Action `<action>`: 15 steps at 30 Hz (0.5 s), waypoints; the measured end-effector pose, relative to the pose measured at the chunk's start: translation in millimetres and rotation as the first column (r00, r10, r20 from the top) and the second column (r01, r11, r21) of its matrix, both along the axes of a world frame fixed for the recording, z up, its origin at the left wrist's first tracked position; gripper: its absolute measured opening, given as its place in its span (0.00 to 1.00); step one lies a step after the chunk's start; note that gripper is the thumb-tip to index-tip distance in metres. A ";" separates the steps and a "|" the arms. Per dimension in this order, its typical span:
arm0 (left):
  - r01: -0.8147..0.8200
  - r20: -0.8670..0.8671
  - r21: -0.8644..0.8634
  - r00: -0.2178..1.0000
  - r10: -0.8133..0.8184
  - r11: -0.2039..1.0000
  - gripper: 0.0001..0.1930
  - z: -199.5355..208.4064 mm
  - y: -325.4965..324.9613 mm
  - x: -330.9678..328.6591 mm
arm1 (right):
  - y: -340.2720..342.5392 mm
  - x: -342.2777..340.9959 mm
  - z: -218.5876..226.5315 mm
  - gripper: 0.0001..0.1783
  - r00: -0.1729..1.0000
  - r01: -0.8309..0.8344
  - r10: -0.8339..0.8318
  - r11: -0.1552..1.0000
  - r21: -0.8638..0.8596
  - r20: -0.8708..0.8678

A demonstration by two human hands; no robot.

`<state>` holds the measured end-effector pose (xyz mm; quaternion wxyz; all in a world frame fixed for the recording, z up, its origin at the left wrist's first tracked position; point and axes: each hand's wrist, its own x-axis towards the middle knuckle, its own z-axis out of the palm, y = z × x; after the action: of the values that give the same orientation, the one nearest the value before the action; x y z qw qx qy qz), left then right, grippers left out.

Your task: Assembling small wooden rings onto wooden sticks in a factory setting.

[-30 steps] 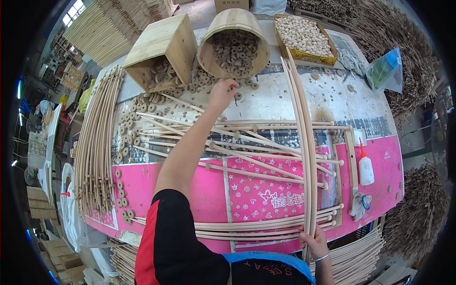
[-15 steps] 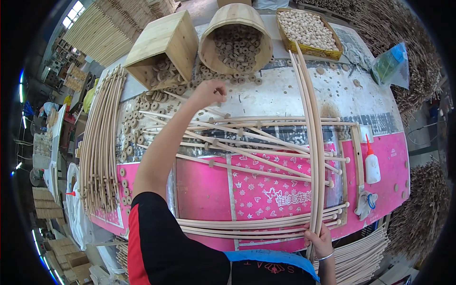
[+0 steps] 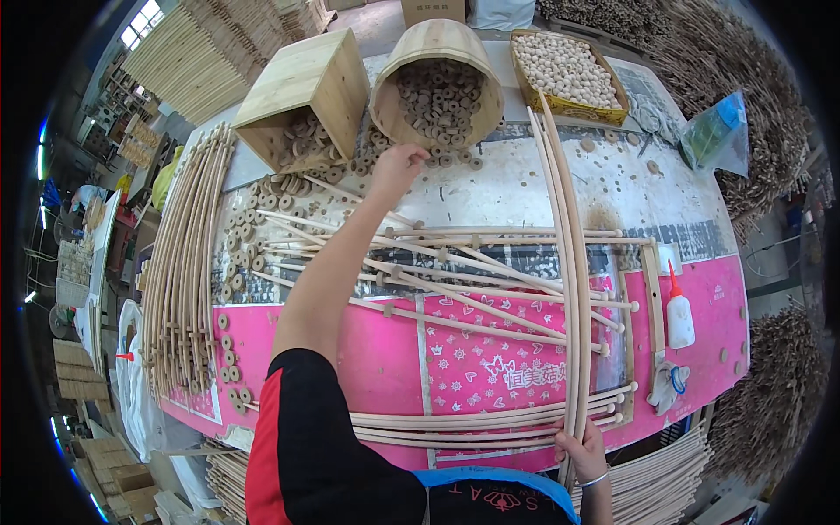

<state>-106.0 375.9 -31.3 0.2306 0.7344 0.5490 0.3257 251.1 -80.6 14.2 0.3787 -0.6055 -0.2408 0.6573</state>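
Since the earlier frame the left hand (image 3: pixel 398 166) has travelled farther up the bench (image 3: pixel 612 188), from the spread of crossed rods toward the mouth of the tipped round wooden tub (image 3: pixel 437 83). It now hovers at the spill of small wooden rings (image 3: pixel 442 157) just below that tub, fingers curled downward. Whether they already pinch a ring I cannot tell, since the back of the hand hides the fingertips.

The right hand (image 3: pixel 582 451) sits at the near edge of the bench, fingers closed around the lower end of a bundle of long curved rattan rods (image 3: pixel 564 262) that arches across the bench toward the yellow tray of wooden balls (image 3: pixel 567 70).

Risks, as I judge them: with the left arm stretched right over the fan of thin straight rods (image 3: pixel 490 297), a dropped elbow or sleeve could drag them out of their arrangement. The bundle is held at one end only, so a slack grip might let the rods splay or slide sideways into the white glue bottle (image 3: pixel 679 315) standing just beside them. Rings lie loose and thick near the square wooden box (image 3: pixel 302 96), so a hasty grab could scatter some off the bench.
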 end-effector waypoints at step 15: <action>0.023 -0.436 0.157 0.898 0.048 0.987 0.14 -17.0 -6.6 42.2 | -0.9 3.4 -0.8 0.14 1.000 0.011 -0.011 1.000 -0.022 0.023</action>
<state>-63.8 369.3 -48.4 0.0398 0.8013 0.5638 0.1961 254.5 -81.5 13.4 0.3728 -0.6184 -0.2342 0.6510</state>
